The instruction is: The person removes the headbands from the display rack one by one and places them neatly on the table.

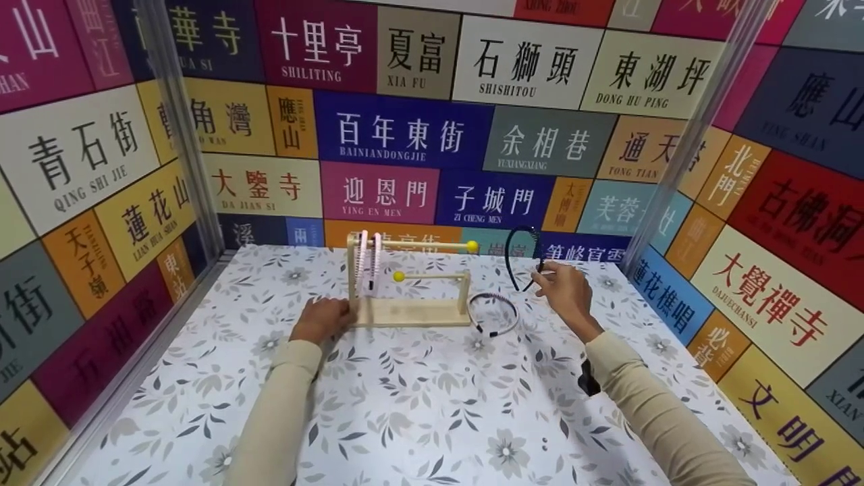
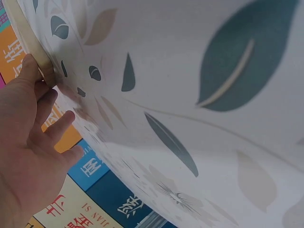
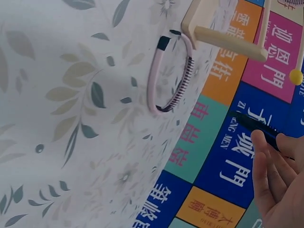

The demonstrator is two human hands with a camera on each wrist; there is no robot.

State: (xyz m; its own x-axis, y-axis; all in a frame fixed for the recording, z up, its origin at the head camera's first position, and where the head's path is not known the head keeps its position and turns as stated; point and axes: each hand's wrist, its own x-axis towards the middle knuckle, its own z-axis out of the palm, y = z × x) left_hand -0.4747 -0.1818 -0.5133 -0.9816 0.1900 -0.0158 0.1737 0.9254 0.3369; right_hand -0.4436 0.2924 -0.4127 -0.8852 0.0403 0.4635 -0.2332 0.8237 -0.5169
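Note:
My left hand [image 1: 324,320] holds the left end of a wooden headband stand [image 1: 412,312], thumb and index finger pinching the base's edge in the left wrist view. Two pale pink headbands [image 1: 375,260] hang side by side near the left upright, on the stand's upper rod. Raised right of the stand, my right hand [image 1: 567,290] pinches a black headband [image 1: 508,260] by one side between thumb and fingers. Another pale pink headband [image 3: 152,85], toothed inside with black tips, lies on the table beside the stand's right end.
The stand's upper rod points right and its lower rod points left, each tipped with a yellow ball [image 1: 472,247]. A white leaf-patterned cloth [image 1: 405,405] covers the table. Colourful lettered panels [image 1: 405,135] wall in the back and both sides.

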